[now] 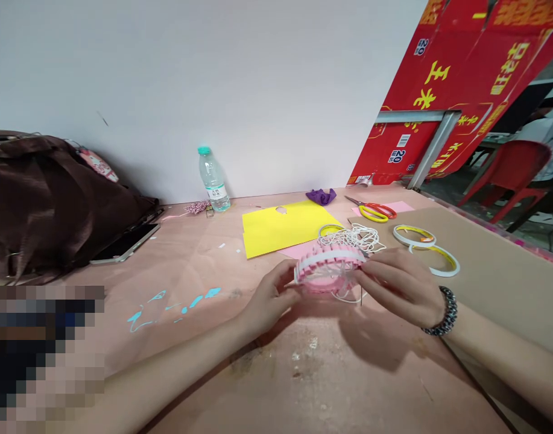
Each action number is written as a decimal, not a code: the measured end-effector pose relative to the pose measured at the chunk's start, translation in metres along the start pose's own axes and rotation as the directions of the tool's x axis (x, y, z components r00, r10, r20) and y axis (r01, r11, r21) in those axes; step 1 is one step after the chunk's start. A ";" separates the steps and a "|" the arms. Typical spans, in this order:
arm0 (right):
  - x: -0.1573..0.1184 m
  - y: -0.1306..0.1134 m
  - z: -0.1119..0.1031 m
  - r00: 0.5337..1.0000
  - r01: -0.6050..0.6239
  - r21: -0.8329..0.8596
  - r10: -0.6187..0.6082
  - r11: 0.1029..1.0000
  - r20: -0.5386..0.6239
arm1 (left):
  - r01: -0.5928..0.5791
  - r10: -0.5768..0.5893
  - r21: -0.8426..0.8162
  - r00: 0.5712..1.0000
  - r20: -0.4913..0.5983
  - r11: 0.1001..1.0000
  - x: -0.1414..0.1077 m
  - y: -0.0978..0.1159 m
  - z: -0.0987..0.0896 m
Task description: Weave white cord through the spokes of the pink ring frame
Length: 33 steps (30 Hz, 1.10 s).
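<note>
Between my two hands, above the table, is a pink paper ring [324,283] with notched edges, a white band around it and white string strung across its inside. My left hand [274,295] grips its left side between thumb and fingers. Fingers of my right hand [400,283], with a dark beaded bracelet at the wrist, are pinched at the ring's right edge; a thin dark point shows below them, too small to name. Just behind the ring lies a loose tangle of white string [366,238], one strand hanging under the ring.
Yellow paper [285,229] with a cut hole lies behind my hands, near scissors [373,210], purple crumpled paper [321,196] and tape rolls [448,262] on brown cardboard [479,259]. A water bottle [214,181] stands by the wall; a dark bag [54,199] and a tablet [126,244] are left.
</note>
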State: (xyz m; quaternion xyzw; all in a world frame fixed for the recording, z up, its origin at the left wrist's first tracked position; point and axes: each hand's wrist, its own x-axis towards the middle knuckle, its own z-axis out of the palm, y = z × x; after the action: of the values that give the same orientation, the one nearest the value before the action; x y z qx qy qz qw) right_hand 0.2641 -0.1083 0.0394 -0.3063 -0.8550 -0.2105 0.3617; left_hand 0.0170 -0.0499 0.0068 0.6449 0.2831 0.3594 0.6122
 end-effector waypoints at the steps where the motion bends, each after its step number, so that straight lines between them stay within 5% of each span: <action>1: 0.000 -0.002 0.000 1.000 0.017 -0.016 -0.017 1.000 0.005 | -0.030 0.028 0.031 0.999 0.040 0.999 -0.001 0.001 0.000; 6: 0.003 -0.019 -0.002 0.971 0.238 -0.060 -0.238 0.969 0.008 | -0.338 0.309 0.369 0.941 0.136 0.866 -0.014 0.016 0.003; 11: 0.004 -0.037 0.000 0.870 0.481 -0.131 -0.490 0.867 -0.052 | -0.351 0.310 0.460 0.936 0.164 0.815 -0.031 0.030 0.018; 18: -0.009 -0.055 0.004 0.966 0.250 -0.113 -0.256 0.962 -0.042 | -0.451 0.444 0.452 0.887 0.128 0.770 -0.037 0.024 0.025; 27: -0.012 -0.064 0.006 0.990 0.127 -0.103 -0.133 0.986 -0.045 | -0.487 0.472 0.434 0.869 0.150 0.758 -0.036 0.023 0.024; 33: -0.015 -0.062 0.009 0.981 0.170 -0.091 -0.178 0.981 -0.080 | -0.473 0.459 0.445 0.876 0.147 0.761 -0.036 0.025 0.025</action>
State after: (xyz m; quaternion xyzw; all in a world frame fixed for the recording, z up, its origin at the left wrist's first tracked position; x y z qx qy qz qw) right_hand 0.2258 -0.1538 0.0133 -0.2358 -0.8523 -0.2902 0.3657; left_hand 0.0139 -0.0960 0.0275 0.8281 0.1832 0.4113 0.3339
